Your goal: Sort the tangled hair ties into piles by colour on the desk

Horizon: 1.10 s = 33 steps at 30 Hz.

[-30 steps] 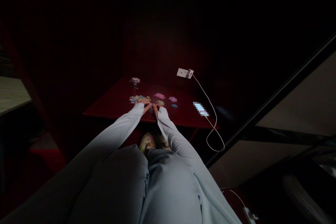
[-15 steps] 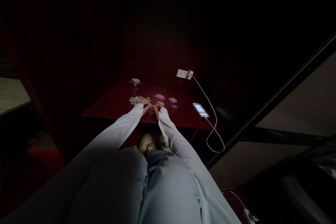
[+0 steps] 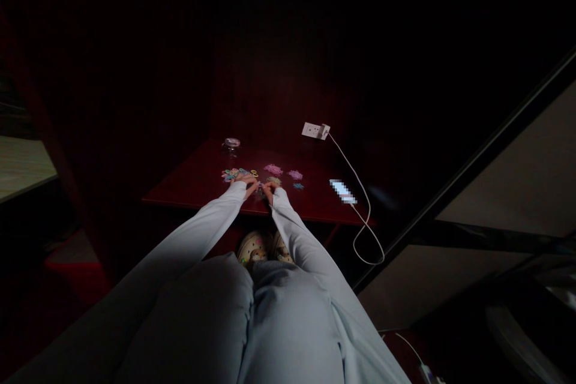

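Note:
My left hand (image 3: 246, 182) is over the near part of the dark red table (image 3: 180, 185), beside a pile of colourful small rings (image 3: 230, 174) that look like hair ties. My right hand (image 3: 269, 189) is close to it on the right, fingers pinched together. A small purplish bunch (image 3: 260, 186) shows in the narrow gap between my fingertips; what exactly each hand pinches is too small to tell. Just beyond my right hand lies a yellowish pile (image 3: 274, 180). Behind and right of it are a pink pile (image 3: 273, 169), a purple-pink pile (image 3: 295, 174) and a little blue pile (image 3: 298, 186).
A clear jar with a lid (image 3: 231, 144) stands at the back left of the table. To the right lies a phone (image 3: 342, 191) whose white cable (image 3: 355, 171) runs to a wall socket (image 3: 315, 131) and loops past the table edge. Clogs (image 3: 254, 247) show below the edge.
The view has tilted slightly, so the table sits a little lower. Both hands stay together at the same spot, with only slight finger movement.

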Available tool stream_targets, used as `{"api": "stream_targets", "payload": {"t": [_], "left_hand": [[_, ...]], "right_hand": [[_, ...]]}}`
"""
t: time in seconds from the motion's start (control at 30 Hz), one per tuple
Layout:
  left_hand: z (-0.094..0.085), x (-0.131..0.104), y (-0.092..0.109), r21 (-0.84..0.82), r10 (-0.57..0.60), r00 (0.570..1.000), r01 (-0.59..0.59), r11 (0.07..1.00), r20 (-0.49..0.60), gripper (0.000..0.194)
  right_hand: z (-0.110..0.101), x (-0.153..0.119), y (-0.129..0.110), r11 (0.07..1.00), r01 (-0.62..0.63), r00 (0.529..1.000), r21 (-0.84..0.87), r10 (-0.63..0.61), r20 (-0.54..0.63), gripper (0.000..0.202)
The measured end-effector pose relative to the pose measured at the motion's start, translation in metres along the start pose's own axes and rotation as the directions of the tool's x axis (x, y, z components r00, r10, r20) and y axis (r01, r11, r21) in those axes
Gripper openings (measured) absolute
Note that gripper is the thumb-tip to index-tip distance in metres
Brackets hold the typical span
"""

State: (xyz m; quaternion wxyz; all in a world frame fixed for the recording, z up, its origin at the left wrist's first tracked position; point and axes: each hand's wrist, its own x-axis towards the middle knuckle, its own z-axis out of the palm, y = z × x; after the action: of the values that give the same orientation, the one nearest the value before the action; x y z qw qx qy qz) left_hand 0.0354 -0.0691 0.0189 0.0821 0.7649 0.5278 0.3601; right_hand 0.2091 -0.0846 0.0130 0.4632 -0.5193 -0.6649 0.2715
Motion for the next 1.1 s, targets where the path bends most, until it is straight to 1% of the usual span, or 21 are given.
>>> {"api": "stream_targets", "payload": {"t": [0.23,0.43,0.53,0.67,0.8,0.87,0.9,0.97,1.03,1.1], "left_hand": [[0.000,-0.002,0.005,-0.008,-0.031,0.999,0.031,0.999,-0.034,0.024],[0.000,-0.004,0.009,0.010,-0.020,0.996,0.021,1.000,-0.085,0.022],[0.000,-0.004,0.010,0.027,-0.076,0.990,0.079,0.996,-0.121,0.022],[-0.002,-0.002,0.010,0.017,-0.174,0.968,0.180,0.984,-0.183,0.021],[-0.006,-0.001,0.010,0.019,-0.209,0.961,0.216,0.976,-0.183,0.023],[-0.006,-0.003,0.012,0.027,-0.189,0.967,0.196,0.980,-0.170,0.026],[-0.006,-0.005,0.013,0.033,-0.157,0.976,0.164,0.986,-0.152,0.026],[-0.005,-0.008,0.017,0.048,-0.067,0.995,0.071,0.996,-0.078,0.023],[-0.004,-0.011,0.021,0.051,0.010,1.000,-0.010,0.999,-0.006,0.022],[-0.004,-0.012,0.026,0.046,0.021,1.000,-0.021,0.999,0.008,0.023]], "right_hand": [[0.000,0.000,-0.002,0.999,-0.007,1.000,-0.044,0.007,-0.001,0.028],[-0.003,-0.004,-0.010,0.997,-0.031,0.999,-0.072,0.029,-0.031,0.021],[-0.005,-0.004,-0.011,0.994,-0.059,0.995,-0.096,0.050,-0.089,0.020],[-0.008,-0.005,-0.013,0.993,-0.063,0.984,-0.104,0.044,-0.176,0.019],[-0.012,-0.009,-0.015,0.993,-0.058,0.980,-0.102,0.037,-0.197,0.021],[-0.011,-0.010,-0.017,0.994,-0.048,0.985,-0.097,0.030,-0.172,0.023],[-0.010,-0.011,-0.018,0.995,-0.040,0.988,-0.095,0.025,-0.151,0.024],[-0.008,-0.010,-0.020,0.995,-0.026,0.995,-0.093,0.017,-0.098,0.026],[-0.008,-0.008,-0.021,0.995,-0.024,0.998,-0.100,0.018,-0.064,0.029],[-0.014,-0.004,-0.020,0.992,-0.039,0.997,-0.122,0.030,-0.076,0.031]]}}
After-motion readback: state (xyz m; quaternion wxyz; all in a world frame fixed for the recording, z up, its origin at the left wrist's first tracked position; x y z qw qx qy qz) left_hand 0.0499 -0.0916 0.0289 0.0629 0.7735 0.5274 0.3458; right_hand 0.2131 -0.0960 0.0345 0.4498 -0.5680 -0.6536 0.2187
